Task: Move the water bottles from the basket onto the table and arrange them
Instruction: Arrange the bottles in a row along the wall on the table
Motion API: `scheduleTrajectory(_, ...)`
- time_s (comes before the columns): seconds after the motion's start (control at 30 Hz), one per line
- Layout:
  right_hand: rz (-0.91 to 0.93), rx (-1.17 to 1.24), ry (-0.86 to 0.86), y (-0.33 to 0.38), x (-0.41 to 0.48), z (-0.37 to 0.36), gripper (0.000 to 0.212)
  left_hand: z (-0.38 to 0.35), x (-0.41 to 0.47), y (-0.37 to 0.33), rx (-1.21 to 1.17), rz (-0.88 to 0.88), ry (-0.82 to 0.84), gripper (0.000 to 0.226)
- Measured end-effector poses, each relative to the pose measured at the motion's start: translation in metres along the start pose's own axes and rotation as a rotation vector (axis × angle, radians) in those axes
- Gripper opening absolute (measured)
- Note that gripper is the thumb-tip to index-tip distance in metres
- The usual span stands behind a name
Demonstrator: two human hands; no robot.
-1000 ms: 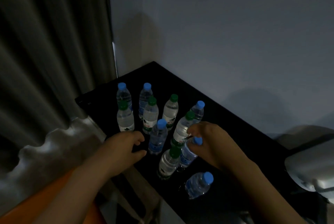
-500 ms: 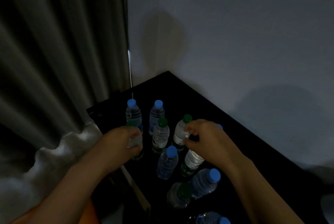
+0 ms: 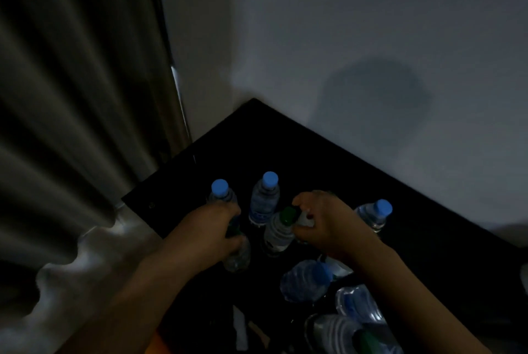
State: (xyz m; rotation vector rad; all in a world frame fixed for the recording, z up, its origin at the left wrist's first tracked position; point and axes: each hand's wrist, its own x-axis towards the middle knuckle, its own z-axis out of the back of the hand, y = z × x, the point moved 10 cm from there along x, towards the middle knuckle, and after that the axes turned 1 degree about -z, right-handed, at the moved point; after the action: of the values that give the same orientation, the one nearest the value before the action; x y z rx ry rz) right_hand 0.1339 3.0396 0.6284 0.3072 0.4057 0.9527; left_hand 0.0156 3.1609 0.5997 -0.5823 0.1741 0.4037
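Several small clear water bottles with blue or green caps stand on a black table in a dim corner. My left hand is wrapped around a bottle just in front of a blue-capped bottle. My right hand grips another bottle, mostly hidden by my fingers, right beside a green-capped bottle. Two more blue-capped bottles stand at the back middle and to the right. Nearer me are further bottles, blurred. No basket is in view.
A grey pleated curtain hangs at the left, its folds reaching the table's left edge. A pale wall closes the table's far side. The table's right part shows bare dark surface.
Both hands have moved toward the back rows of bottles. My left hand has closed around its bottle, and my right hand has closed on the neighbouring one. The view has tilted up toward the wall.
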Motion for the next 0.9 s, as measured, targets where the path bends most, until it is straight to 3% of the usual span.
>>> scheduleTrajectory(0.17, -0.124, -0.054, -0.018, 0.003, 0.011, -0.01, 0.036, -0.004, 0.017, 0.004, -0.003, -0.106, 0.117, 0.036)
scheduleTrajectory(0.33, -0.197, -0.061, -0.01, 0.002, 0.016, -0.016, 0.031, -0.014, 0.023, 0.01, -0.034, -0.13, 0.213, 0.046)
scheduleTrajectory(0.47, -0.216, -0.081, 0.004, -0.002, 0.021, -0.023, 0.033, -0.017, 0.026, 0.008, -0.019, -0.142, 0.216, 0.046)
scheduleTrajectory(0.67, -0.232, -0.095, 0.006, -0.007, 0.026, -0.03, 0.037, -0.023, 0.025, 0.002, 0.036, -0.174, 0.209, 0.025)
scheduleTrajectory(0.9, -0.236, -0.045, -0.006, -0.011, 0.027, -0.032, 0.031, -0.027, 0.029, -0.001, 0.047, -0.187, 0.171, 0.026)
